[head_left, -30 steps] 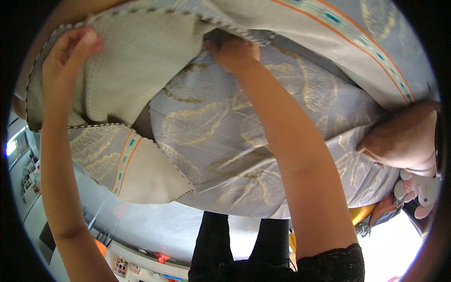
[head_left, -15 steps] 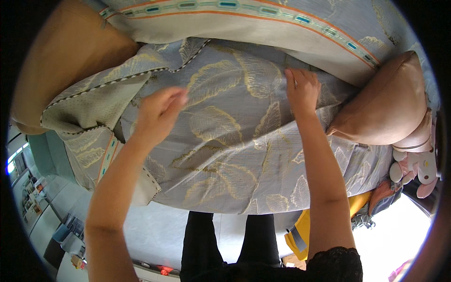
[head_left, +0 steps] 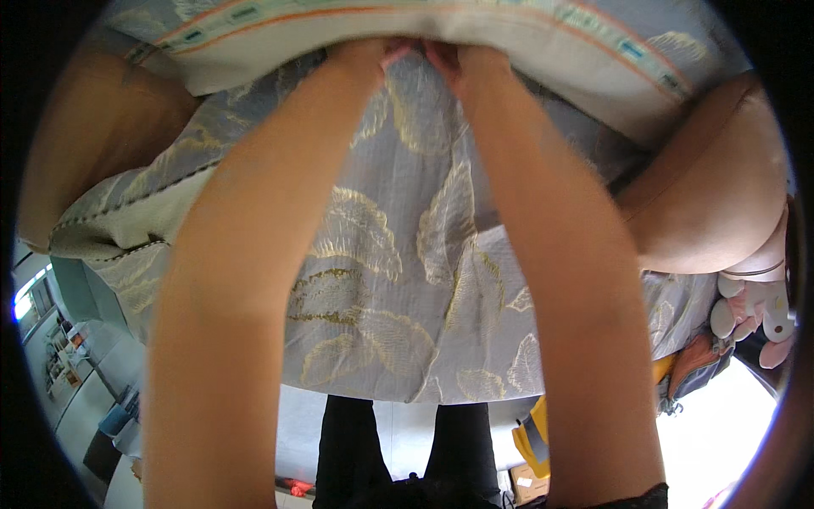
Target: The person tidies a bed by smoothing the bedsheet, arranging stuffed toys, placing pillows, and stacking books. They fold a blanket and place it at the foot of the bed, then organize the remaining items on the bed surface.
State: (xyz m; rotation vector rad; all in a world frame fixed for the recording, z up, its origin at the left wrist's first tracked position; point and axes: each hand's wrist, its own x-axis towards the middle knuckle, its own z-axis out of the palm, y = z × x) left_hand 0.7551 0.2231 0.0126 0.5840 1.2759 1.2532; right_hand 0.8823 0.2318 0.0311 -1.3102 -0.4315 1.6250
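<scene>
A grey sofa cover [head_left: 373, 280] with a cream and yellow leaf pattern lies over the seat, creased along its middle. Both my arms stretch far forward over it. At the back of the seat, my left hand [head_left: 366, 58] and my right hand [head_left: 462, 64] are close together, touching the cover. Their fingers reach in beneath the pale lower edge of the backrest cover [head_left: 263, 53], which has an orange-edged patterned band. That edge hides most fingers, so whether they grip the cloth cannot be told.
A brown cushion [head_left: 119, 127] stands at the left and another brown cushion [head_left: 712, 187] at the right. Beside the right one lies a white and pink plush toy [head_left: 755, 310]. A yellow item [head_left: 534, 433] and a cardboard box [head_left: 527, 483] are on the floor near my legs.
Both hands have moved forward and toward each other, from above the seat to its back edge. The seat cover looks smoother between my arms.
</scene>
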